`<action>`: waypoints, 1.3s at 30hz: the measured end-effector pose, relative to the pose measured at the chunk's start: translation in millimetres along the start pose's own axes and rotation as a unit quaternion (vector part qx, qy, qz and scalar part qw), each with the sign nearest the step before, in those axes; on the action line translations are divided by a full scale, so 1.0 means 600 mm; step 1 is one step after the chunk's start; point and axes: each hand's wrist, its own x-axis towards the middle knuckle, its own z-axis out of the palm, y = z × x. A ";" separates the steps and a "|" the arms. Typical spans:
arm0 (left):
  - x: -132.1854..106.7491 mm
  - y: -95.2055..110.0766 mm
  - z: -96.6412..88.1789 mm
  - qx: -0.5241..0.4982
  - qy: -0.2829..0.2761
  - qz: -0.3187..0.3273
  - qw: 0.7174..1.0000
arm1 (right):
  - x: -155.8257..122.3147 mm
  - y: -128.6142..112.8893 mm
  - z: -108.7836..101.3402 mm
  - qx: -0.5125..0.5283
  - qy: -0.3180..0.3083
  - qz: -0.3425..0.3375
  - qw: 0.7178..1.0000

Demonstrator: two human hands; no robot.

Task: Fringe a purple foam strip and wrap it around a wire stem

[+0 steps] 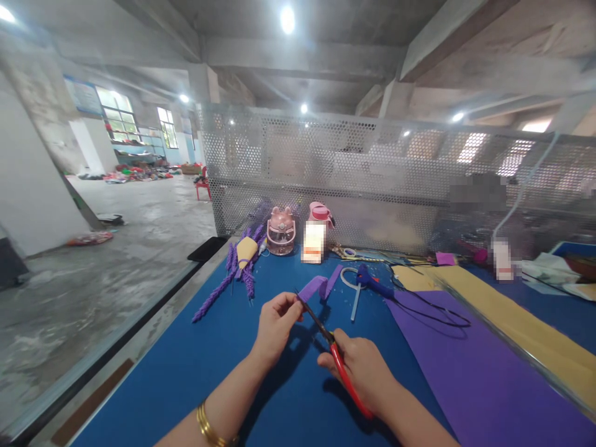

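Note:
Over the blue table, my left hand [278, 323] pinches the near end of a curled purple strip [317, 287]. The strip's far end twists up and away toward the back of the table. My right hand [361, 366] is wrapped round red-handled scissors [339, 363]. Their dark blades reach to the strip right beside my left fingertips; whether they touch it I cannot tell. Behind the strip, a blue glue gun [375, 284] with a clear glue stick lies by a white ring [349, 277]. Purple lavender-like sprigs [216, 299] with a yellow wrap [246, 249] lie at the back left.
A large purple sheet [470, 366] and yellow sheets [521, 316] cover the table's right side. A black cord [442, 316] crosses the purple one. A pink clear bottle [281, 233] and another pink bottle [319, 212] stand before a perforated metal screen [395, 174].

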 end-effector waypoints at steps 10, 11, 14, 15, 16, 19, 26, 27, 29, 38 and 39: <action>0.003 -0.005 -0.003 -0.012 -0.013 0.006 1.000 | 0.002 0.002 -0.002 -0.003 0.003 0.006 1.000; 0.003 -0.004 -0.003 -0.015 -0.013 0.006 1.000 | 0.002 0.002 -0.003 -0.002 0.001 0.007 1.000; 0.002 -0.003 -0.002 -0.022 -0.014 0.005 1.000 | 0.002 0.002 -0.005 0.000 -0.006 0.009 1.000; 0.002 -0.003 -0.002 -0.024 -0.015 0.005 1.000 | 0.002 0.002 -0.005 0.000 -0.006 0.009 1.000; 0.002 -0.003 -0.002 -0.026 -0.017 0.005 1.000 | 0.002 0.002 -0.006 0.001 -0.005 0.010 1.000; 0.003 -0.005 -0.004 -0.028 -0.020 0.005 0.999 | 0.002 0.003 -0.006 0.001 -0.005 0.012 1.000; 0.004 -0.003 -0.006 -0.013 -0.012 -0.001 1.000 | 0.002 0.004 -0.007 0.017 -0.016 0.023 0.999; 0.004 -0.004 -0.006 -0.014 -0.011 -0.001 1.000 | 0.002 0.004 -0.008 0.027 -0.023 0.027 0.999; 0.005 -0.006 -0.008 -0.021 -0.009 -0.003 1.000 | 0.002 0.003 -0.011 0.054 -0.037 0.035 0.997; 0.010 -0.019 -0.013 -0.059 0.012 0.001 0.998 | 0.006 -0.001 -0.014 0.186 -0.069 0.063 0.978; 0.010 -0.018 -0.013 -0.055 0.013 -0.002 0.998 | 0.006 -0.001 -0.015 0.198 -0.075 0.063 0.975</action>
